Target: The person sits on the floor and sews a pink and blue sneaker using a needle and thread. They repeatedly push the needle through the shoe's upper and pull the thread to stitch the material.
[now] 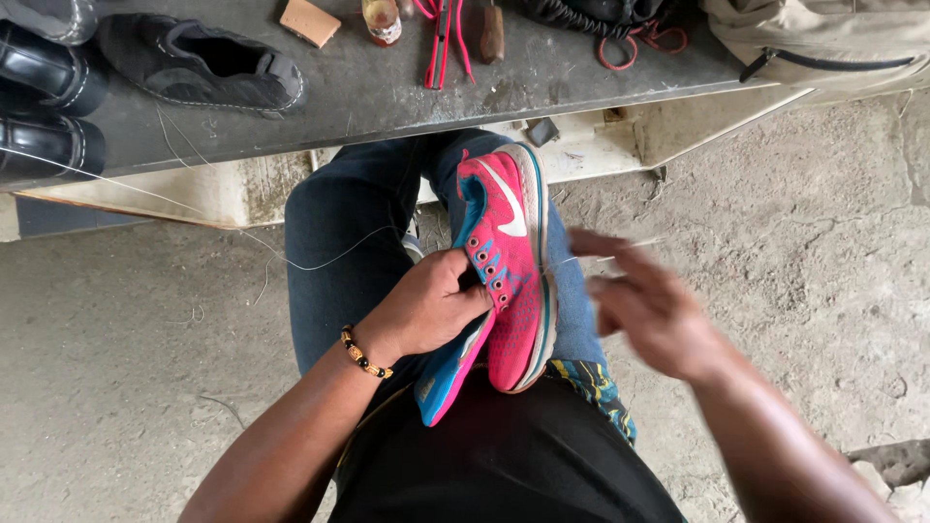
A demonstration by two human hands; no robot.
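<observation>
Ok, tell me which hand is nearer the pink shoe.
Left. The left hand grips the pink shoe at its opening, by the eyelets. The right hand, blurred, is just off the sole side; contact unclear.

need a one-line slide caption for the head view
Seated person's left hand grips a pink sneaker on the lap while the blurred right hand pulls thread beside its sole.
</observation>
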